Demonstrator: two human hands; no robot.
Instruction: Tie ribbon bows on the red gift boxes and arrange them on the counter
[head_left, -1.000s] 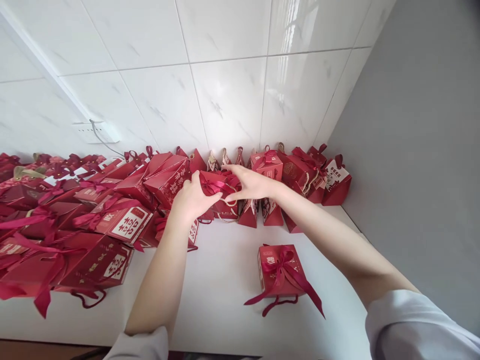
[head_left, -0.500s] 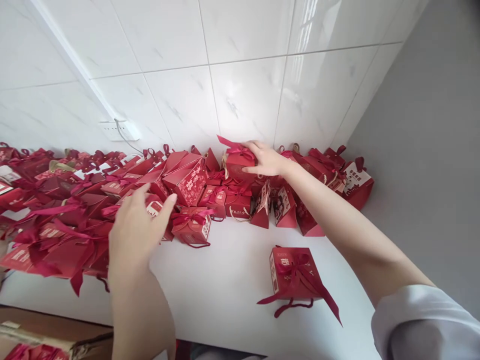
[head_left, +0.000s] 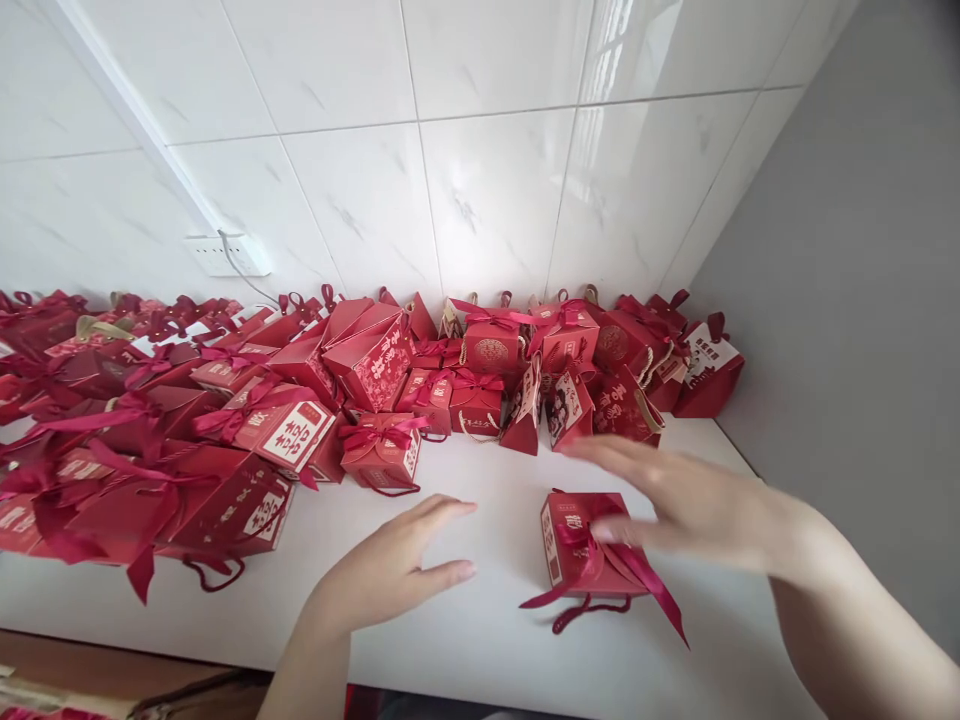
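Observation:
On the white tabletop [head_left: 465, 630] sits a single red gift box [head_left: 577, 560] with a ribbon bow on top and a dark red cord handle at its front. Over its right side hovers my right hand [head_left: 697, 510], fingers apart; I cannot tell whether the thumb touches the bow. To the left of this box, my left hand [head_left: 390, 570] holds nothing, its thumb and fingers spread toward the box. Behind both hands, a small ribboned gift box [head_left: 381, 450] stands at the front of a row of similar ones.
Many red gift boxes [head_left: 247, 520] are piled along the tiled wall [head_left: 495, 190]. A socket strip [head_left: 226, 256] with a cable is on that wall. A grey wall [head_left: 847, 270] bounds the right side. At lower left, a cardboard box [head_left: 97, 665] stands below the table edge.
My right hand has left a gift box on the back row and come forward to the single one. My left hand has moved down and right, away from the pile.

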